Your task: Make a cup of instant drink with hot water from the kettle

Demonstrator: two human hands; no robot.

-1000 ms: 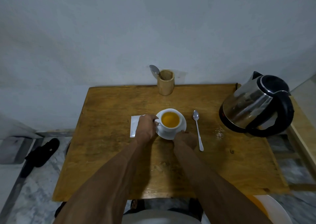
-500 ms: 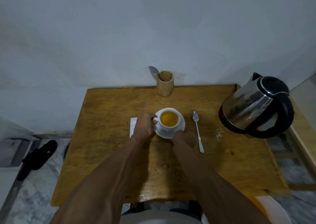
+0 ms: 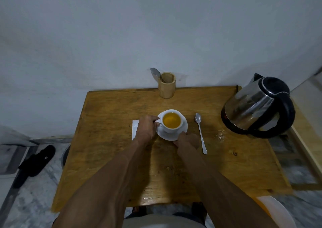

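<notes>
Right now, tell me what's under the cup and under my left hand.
The cup stands on a white saucer on the wooden table. A white paper lies partly under the left hand; how far it runs beneath is hidden.

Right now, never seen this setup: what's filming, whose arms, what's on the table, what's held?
One camera, worn on a person's head, looks down at their bare arms. No robot. On the wooden table stands a white cup of amber drink on a saucer. The left hand has a grip at the cup's handle; the right hand holds the saucer's near rim. A spoon lies to the right, a kettle beyond it. A wooden holder with another spoon stands at the back.
</notes>
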